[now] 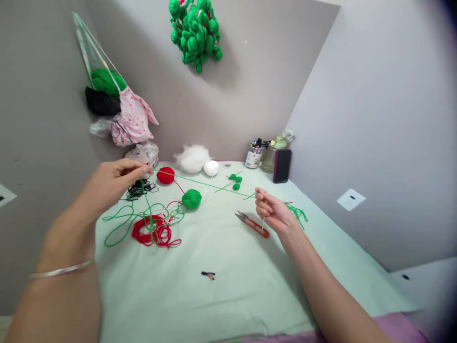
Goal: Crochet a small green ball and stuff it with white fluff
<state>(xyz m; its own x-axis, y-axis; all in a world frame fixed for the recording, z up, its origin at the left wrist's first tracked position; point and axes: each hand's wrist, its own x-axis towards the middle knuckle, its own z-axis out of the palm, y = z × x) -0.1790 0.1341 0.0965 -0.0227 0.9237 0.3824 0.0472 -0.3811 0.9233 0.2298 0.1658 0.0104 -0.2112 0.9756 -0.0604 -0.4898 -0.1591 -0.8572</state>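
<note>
A strand of green yarn (pixel 207 183) is stretched across the table between my two hands. My left hand (pixel 114 186), raised at the left, pinches it between thumb and fingers. My right hand (pixel 274 212) is closed around a crochet hook (pixel 263 221) with a yellow part and a pale shaft, and the strand's other end is at its fingers. Just below that hand lie orange-handled thread snips (pixel 254 226). A green yarn ball (pixel 192 199) sits between the hands, with loose green loops (pixel 117 228) and a red yarn coil (pixel 152 229) to its left.
Farther back are a red yarn ball (pixel 165 175), white stuffing (pixel 193 158), a white yarn ball (pixel 211 168) and small green crocheted pieces (pixel 235 179). A pen tin (pixel 254 156), bottle (pixel 269 159) and phone (pixel 282 166) stand back right. A black clip-like item (pixel 208 275) lies in front.
</note>
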